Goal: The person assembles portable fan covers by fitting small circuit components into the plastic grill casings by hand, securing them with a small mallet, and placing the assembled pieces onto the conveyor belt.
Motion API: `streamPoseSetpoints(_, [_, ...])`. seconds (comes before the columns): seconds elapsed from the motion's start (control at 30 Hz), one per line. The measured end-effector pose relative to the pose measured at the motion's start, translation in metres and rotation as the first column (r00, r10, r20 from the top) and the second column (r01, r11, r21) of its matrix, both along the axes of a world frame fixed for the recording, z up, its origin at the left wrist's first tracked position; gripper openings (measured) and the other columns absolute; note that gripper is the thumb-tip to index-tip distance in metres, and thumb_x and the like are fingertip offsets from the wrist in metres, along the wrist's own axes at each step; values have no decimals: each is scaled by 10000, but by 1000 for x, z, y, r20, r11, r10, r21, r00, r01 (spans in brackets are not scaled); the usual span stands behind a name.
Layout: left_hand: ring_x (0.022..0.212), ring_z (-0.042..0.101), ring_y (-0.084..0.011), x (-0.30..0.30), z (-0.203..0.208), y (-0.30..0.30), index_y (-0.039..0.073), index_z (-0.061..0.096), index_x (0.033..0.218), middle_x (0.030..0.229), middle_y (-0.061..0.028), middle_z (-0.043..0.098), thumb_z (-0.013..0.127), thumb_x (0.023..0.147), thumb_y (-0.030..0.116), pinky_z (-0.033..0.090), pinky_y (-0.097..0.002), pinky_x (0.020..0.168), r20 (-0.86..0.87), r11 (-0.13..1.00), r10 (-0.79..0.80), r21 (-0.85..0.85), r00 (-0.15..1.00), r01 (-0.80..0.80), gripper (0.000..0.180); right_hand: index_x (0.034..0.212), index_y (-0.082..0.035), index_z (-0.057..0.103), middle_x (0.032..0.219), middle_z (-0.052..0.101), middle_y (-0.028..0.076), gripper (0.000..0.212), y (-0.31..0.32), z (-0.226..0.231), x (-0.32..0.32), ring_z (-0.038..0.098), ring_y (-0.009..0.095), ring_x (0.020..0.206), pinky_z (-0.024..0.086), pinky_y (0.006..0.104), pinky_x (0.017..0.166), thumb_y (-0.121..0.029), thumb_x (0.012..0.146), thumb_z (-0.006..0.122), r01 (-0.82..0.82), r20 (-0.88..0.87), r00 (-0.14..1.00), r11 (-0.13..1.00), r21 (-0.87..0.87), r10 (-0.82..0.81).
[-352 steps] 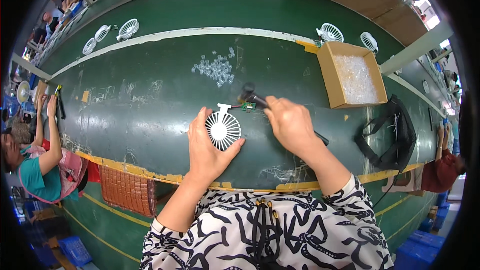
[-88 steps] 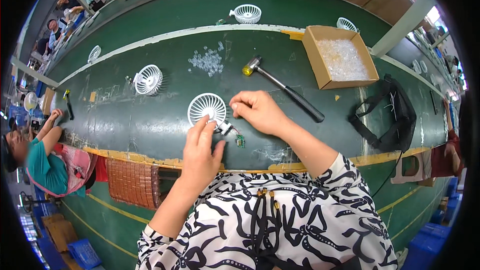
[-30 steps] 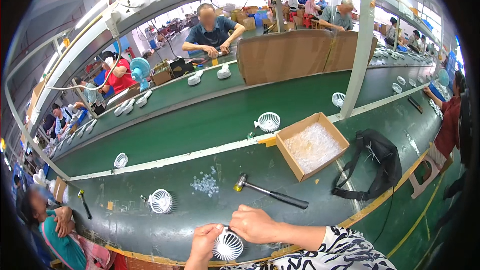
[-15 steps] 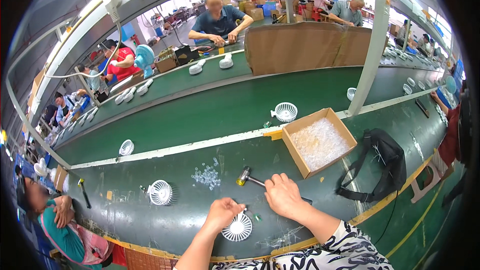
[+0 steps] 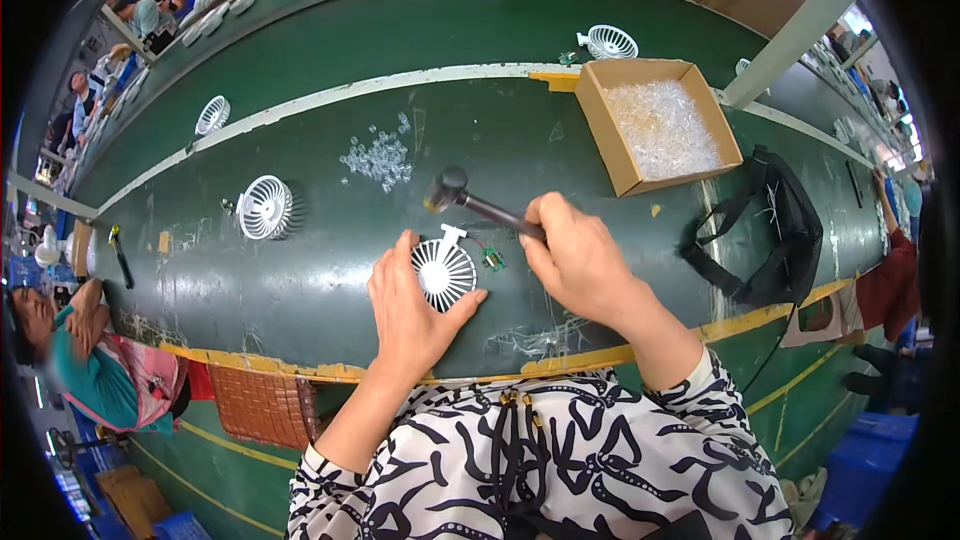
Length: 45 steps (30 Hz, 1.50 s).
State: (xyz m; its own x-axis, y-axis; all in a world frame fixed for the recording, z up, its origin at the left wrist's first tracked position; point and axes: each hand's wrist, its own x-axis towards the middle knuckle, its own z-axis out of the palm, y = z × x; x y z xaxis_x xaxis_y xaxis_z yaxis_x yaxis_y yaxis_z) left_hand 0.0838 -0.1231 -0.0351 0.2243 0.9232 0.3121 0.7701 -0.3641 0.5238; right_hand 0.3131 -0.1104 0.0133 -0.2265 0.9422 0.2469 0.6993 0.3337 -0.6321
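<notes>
My left hand [image 5: 403, 305] grips a round white fan grille [image 5: 446, 275] by its rim, thumb on one side and fingers on the other, against the green work surface. The grille's short white stem points away from me, and thin wires run from it to a small green circuit board [image 5: 493, 258]. My right hand [image 5: 580, 262] is closed round the dark handle of a hammer [image 5: 485, 208]. The hammer's head is raised above the surface, just beyond the stem and apart from it.
Small clear plastic pieces [image 5: 380, 160] lie in a loose pile ahead. At the right stand a cardboard box [image 5: 612, 155] full of clear pieces and a black bag [image 5: 775, 230]. Another fan grille [image 5: 266, 208] lies left; a second hammer [image 5: 121, 258] rests near a seated person [image 5: 85, 355].
My right hand has picked the hammer up off the surface. My left hand has moved from the grille's stem to its rim. The view has tilted down.
</notes>
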Motion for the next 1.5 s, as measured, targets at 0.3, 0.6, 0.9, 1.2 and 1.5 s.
streamPoseSetpoints(0.3, [1185, 474, -372, 2, -2, -5, -51, 334, 1413, 1281, -198, 528, 897, 662, 335, 342, -489, 1019, 22, 998, 55, 17, 998, -56, 1015, 1166, 39, 602, 787, 618, 126, 379, -28, 16, -14, 608, 296, 623, 484, 383, 543, 12, 806, 717, 34, -83, 997, 908, 417, 1])
streamPoseSetpoints(0.6, [1160, 486, -372, 3, -5, -1, -52, 372, 1375, 1235, -205, 539, 899, 648, 332, 352, -483, 1007, 47, 997, 58, 56, 997, -60, 977, 1212, 20, 607, 755, 593, 130, 406, -33, -28, -11, 605, 301, 629, 491, 412, 543, -30, 819, 699, -71, 165, 986, 946, 316, 19])
streamPoseSetpoints(0.9, [1199, 481, -358, -7, -14, -4, -42, 301, 1435, 1298, -212, 526, 888, 681, 258, 387, -459, 1040, 371, 1000, 22, -26, 928, -13, 1002, 1073, 68, 662, 977, 688, 187, 225, 8, -17, -26, 679, 312, 868, 533, 358, 765, -103, 928, 648, 42, -132, 991, 975, 220, -13])
streamPoseSetpoints(1.2, [1144, 579, -275, -25, -15, 19, -19, 533, 1291, 1275, -179, 578, 792, 804, 156, 479, -367, 941, 558, 997, 71, -50, 827, -51, 578, 1004, 55, 696, 781, 665, 17, 227, 34, -55, -60, 558, 54, 703, 456, 245, 616, -157, 984, 617, -119, -491, 866, 914, -388, -96])
streamPoseSetpoints(1.5, [996, 617, -307, -74, -18, 120, -19, 700, 1005, 1072, -143, 639, 718, 842, 72, 487, -376, 894, 191, 940, 316, 71, 929, -334, 188, 982, 44, 699, 759, 684, 38, 197, 35, -59, -52, 583, 67, 691, 468, 261, 617, -139, 965, 628, -231, -644, 764, 912, -339, -46])
